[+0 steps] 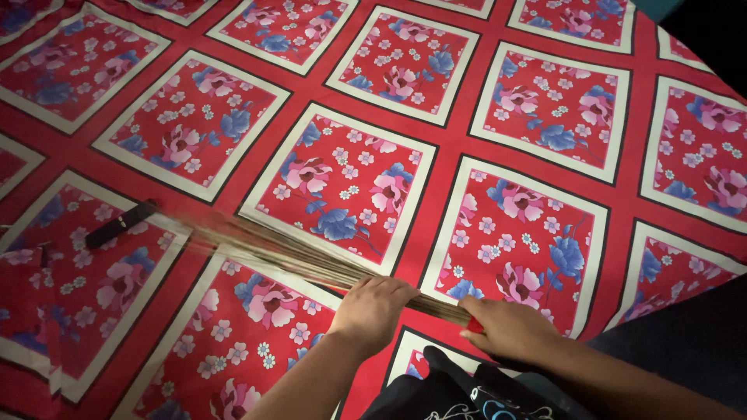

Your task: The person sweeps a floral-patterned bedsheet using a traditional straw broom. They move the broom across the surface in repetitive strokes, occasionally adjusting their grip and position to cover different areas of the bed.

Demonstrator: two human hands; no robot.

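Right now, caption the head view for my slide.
Both hands, left hand and right hand, grip a stick broom over a red floral bedsheet.

Open floral bedsheet (436,155) ahead, small black object (120,225), perhaps a remote, lying left

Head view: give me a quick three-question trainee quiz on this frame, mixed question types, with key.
1. True or false: both hands grip the bundle of thin brown broom sticks.
2. Which hand is nearer the bundle's red-bound end? A) left hand B) right hand
3. Fill in: the small black bar-shaped object lies on the red floral bedsheet with white-bordered squares near the bundle's ____ tips.

Key: 1 true; 2 B; 3 spread (blurred).
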